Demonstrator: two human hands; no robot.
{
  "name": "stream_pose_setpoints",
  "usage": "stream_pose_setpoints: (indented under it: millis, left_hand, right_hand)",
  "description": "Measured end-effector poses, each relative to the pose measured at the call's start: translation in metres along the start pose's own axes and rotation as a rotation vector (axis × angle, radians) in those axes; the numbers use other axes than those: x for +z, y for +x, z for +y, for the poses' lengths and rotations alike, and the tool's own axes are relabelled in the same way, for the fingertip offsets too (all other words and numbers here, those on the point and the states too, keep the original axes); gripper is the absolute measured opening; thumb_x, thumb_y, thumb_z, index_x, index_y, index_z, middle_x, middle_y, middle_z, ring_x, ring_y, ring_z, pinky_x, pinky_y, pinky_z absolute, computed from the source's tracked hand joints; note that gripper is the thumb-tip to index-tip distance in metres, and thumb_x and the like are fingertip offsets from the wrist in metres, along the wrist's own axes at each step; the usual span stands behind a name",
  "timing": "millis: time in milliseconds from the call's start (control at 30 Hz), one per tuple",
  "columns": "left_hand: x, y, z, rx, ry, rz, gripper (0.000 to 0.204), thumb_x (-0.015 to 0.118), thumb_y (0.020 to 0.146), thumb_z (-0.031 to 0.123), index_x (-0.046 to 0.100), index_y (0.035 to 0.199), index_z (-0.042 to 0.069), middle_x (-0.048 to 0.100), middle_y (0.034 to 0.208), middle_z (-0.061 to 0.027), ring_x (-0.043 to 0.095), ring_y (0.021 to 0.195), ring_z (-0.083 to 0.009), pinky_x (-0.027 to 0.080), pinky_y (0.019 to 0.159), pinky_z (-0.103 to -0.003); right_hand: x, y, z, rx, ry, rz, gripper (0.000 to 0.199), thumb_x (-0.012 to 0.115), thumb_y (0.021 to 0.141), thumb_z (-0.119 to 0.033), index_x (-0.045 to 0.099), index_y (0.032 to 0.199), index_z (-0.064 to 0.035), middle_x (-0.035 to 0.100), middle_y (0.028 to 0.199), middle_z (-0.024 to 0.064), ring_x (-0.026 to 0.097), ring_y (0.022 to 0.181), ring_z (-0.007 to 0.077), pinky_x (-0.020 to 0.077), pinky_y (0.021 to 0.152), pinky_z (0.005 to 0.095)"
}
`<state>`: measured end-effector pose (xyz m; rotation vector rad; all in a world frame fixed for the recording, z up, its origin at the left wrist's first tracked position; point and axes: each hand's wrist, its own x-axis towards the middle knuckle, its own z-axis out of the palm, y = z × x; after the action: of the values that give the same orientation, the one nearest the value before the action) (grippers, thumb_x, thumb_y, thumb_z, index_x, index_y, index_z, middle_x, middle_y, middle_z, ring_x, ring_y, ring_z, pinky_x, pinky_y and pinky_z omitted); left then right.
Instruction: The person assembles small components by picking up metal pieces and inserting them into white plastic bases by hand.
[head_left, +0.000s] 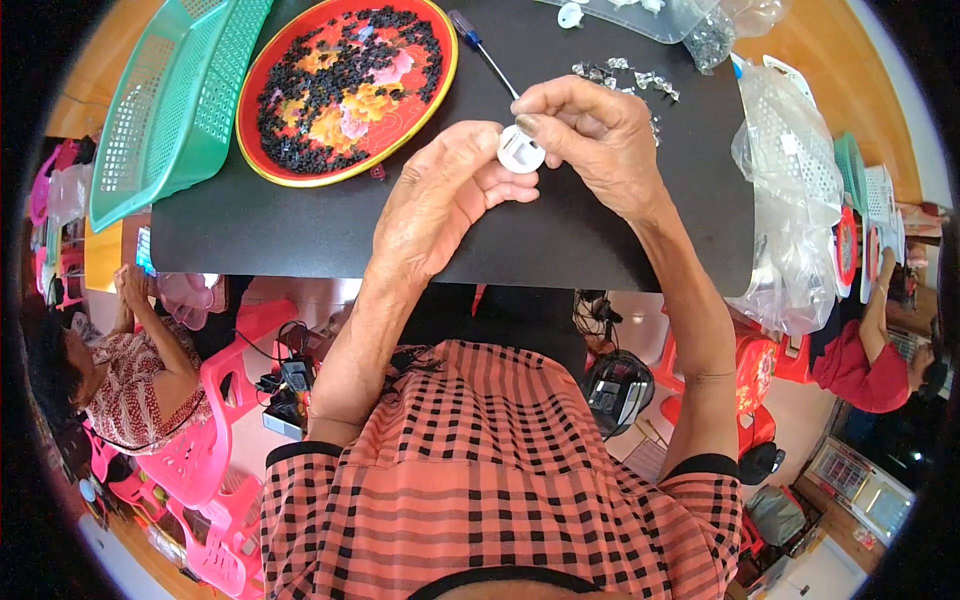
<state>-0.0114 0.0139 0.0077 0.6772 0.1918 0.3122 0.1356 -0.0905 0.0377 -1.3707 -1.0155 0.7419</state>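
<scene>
White plastic, round and recessed at its centre: we see this small disc held over the near half of a dark, smooth-topped bench, the left hand pinching its edge between thumb and fingers, apparently to steady it face up. The right hand bends in with thumb and forefinger at the upper rim; we cannot tell whether they grip it or some smaller part. Just beyond, a slim screwdriver with a dark blue handle lies with its shaft pointing toward those fingertips, perhaps for an easy pick-up. A round red floral tray with a yellow rim keeps loose black pieces together beside a green perforated plastic basket; small clear pieces lie at right, near transparent plastic bags. Around us, pink plastic chairs and two other people flank the room.
</scene>
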Motion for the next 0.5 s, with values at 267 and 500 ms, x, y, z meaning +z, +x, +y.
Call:
stream_pose_setpoints:
  millis: [267,500]
  left_hand:
    - [-0.0047,0.0013,0.0009,-0.054,-0.107,-0.008,0.023,0.053,0.092,0.015,0.053,0.104,-0.005,0.061,0.097,-0.017,0.064,0.089,-0.0265,0.054,0.081,-0.041]
    - [-0.0058,0.0009,0.0004,-0.053,-0.125,-0.016,0.022,0.055,0.09,0.012,0.053,0.104,-0.005,0.061,0.099,-0.0179,0.063,0.09,-0.0269,0.053,0.083,-0.042]
  right_hand:
    - [0.0004,-0.0012,0.0043,-0.045,0.061,-0.043,0.015,0.063,0.084,-0.003,0.064,0.099,0.0008,0.063,0.084,0.0007,0.054,0.071,0.0035,0.0444,0.06,0.0169]
    - [0.0013,-0.0009,0.0046,-0.087,0.083,-0.036,0.013,0.063,0.084,-0.001,0.063,0.097,0.0019,0.064,0.085,0.0019,0.06,0.078,0.0064,0.0501,0.07,0.0198]
